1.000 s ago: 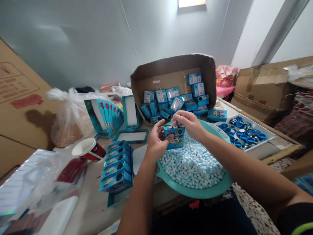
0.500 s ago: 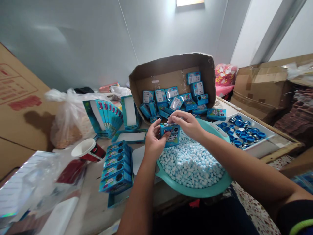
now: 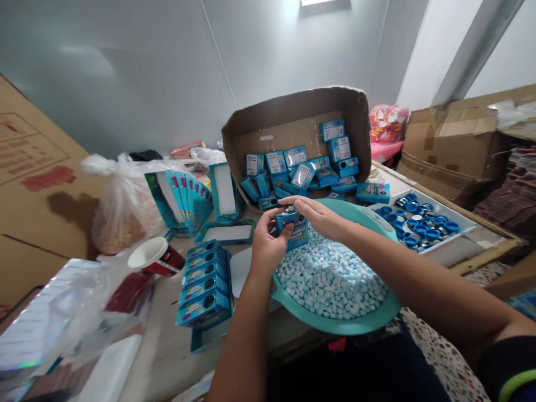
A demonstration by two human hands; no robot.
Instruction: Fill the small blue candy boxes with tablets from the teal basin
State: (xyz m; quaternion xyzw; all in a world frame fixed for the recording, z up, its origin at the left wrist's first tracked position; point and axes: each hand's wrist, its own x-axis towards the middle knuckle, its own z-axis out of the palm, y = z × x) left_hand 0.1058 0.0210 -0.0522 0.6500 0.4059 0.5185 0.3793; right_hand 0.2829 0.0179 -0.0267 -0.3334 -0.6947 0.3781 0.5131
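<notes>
Cardboard sheet (image 3: 33, 184) with red printing leans at the far left, and beside it sits a clear plastic bag (image 3: 121, 218) holding something tan. Crinkled plastic wrap (image 3: 62, 318) lies in the near corner, next to a paper cup (image 3: 157, 257) tipped on its side, red outside and white inside. Past the cup, a fanned row of blue boxes (image 3: 184, 195) stands on the table (image 3: 167, 346), and a stack of blue boxes (image 3: 205, 282) sits in an open tray (image 3: 205, 339) nearer the person. The left hand (image 3: 268, 240) is closed around a small blue candy box (image 3: 292, 228), holding it upright just above the pile of pale blue candies (image 3: 330, 282) in a teal basin (image 3: 335, 322). The right hand (image 3: 318, 216) reaches across with its fingertips (image 3: 295, 204) pinched together at the top of the box; whether they hold anything is too small to tell. Behind the hands, a tipped cardboard carton (image 3: 293, 117) holds a heap of blue boxes (image 3: 293, 173). Further right lies a white tray (image 3: 444, 251) of blue caps (image 3: 422, 226), with a pink patterned bag (image 3: 387, 125) and brown cartons (image 3: 452, 145) behind it.
</notes>
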